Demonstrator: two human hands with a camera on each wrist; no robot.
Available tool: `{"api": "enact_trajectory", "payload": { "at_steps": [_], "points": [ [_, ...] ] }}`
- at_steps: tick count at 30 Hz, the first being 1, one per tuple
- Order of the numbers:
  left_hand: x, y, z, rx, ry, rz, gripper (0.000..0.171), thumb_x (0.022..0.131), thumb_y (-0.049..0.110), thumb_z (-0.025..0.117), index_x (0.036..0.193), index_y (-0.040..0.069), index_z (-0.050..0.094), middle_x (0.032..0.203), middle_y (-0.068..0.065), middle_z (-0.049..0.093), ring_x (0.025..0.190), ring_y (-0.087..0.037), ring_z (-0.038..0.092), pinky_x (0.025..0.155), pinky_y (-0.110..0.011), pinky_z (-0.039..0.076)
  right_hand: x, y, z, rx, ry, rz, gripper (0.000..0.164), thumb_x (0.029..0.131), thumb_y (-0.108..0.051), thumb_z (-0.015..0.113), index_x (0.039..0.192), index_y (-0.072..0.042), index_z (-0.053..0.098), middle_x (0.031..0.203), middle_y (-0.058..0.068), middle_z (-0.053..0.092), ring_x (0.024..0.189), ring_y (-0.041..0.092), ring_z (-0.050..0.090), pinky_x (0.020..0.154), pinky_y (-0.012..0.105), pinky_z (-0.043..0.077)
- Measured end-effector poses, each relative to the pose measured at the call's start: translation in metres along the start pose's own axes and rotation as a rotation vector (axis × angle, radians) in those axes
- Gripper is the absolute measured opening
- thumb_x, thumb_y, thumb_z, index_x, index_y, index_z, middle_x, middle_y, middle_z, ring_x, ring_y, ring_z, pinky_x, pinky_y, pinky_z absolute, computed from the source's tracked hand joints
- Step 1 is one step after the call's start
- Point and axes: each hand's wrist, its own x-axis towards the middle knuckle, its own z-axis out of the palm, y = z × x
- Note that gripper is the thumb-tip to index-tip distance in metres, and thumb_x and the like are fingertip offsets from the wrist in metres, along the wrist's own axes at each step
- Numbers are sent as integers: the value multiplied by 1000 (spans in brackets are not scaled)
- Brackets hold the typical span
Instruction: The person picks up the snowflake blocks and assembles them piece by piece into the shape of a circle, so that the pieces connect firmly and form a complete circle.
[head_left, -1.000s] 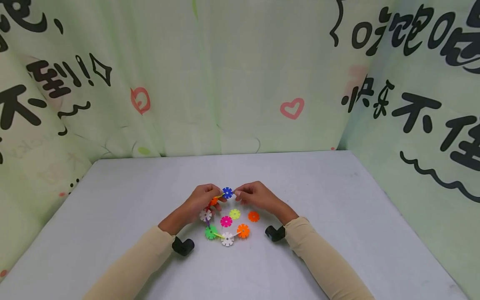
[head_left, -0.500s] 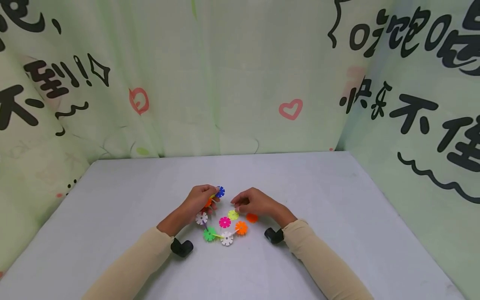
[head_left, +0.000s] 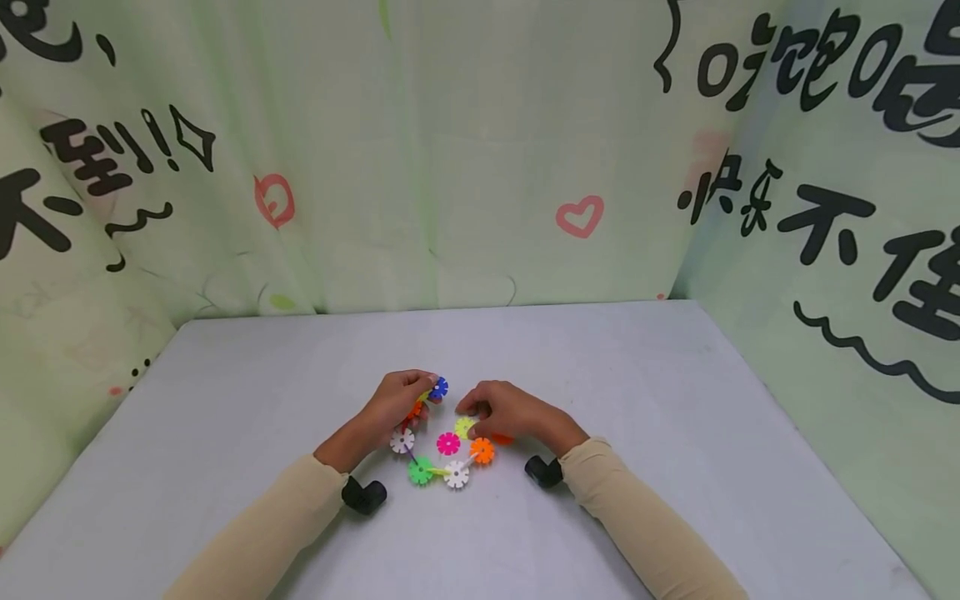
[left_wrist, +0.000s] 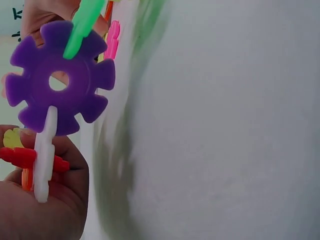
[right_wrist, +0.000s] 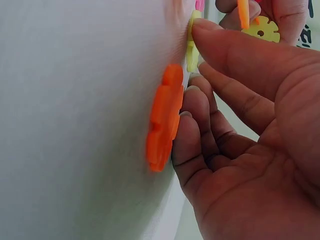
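My left hand (head_left: 393, 402) pinches one end of a chain of slotted plastic snowflake discs, by the blue disc (head_left: 442, 386). The chain curves down through orange, red, a white disc (head_left: 402, 441), the purple disc (left_wrist: 35, 70) and a green disc (head_left: 421, 471). It runs on to another white disc (head_left: 456, 476) and an orange disc (head_left: 482, 451). My right hand (head_left: 517, 412) is at a loose yellow disc (head_left: 463, 427), its thumb tip touching it, fingers loosely bent. A loose orange disc (right_wrist: 165, 120) lies under that hand, by its fingers.
A loose pink disc (head_left: 448, 443) lies inside the chain's curve. Black wrist cameras (head_left: 364, 495) sit at both cuffs. The white table (head_left: 600, 350) ends at a printed curtain (head_left: 480, 167) behind and at the sides.
My right hand has left the blue disc and moved down to the yellow one, partly covering the loose orange disc. My left hand has drawn the blue end slightly left.
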Motion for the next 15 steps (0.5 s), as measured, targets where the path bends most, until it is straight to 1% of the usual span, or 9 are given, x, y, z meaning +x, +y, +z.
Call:
{"api": "enact_trajectory", "payload": {
  "at_steps": [3,9,12,15],
  "points": [
    [0,0,0,-4,-5,-4,29,99,30,57,117,7,63,89,-9,61,55,-17,48,50,-24,42,1,-1,0,-13,5,3,26,85,-11,76,111,-11,71,100,-4,60,88,16,54,79,29,48],
    [-1,-2,0,-3,-4,-9,28,100,28,56,118,8,63,89,-9,61,55,-17,47,50,-24,42,1,-4,-1,-12,14,-3,20,84,-10,76,102,-11,67,94,-3,59,84,17,54,76,29,48],
    [-2,-2,1,-6,0,-15,29,100,28,55,119,8,63,89,-9,61,55,-17,47,50,-24,42,1,-4,-1,11,18,-19,21,84,-8,76,101,-11,64,88,-1,58,82,18,54,74,29,48],
    [-2,-2,2,-17,0,-22,28,100,28,55,118,8,63,89,-9,61,55,-17,47,50,-24,41,2,-2,0,21,23,-44,19,86,-7,74,103,-11,65,84,0,59,80,17,53,72,29,47]
  ]
}}
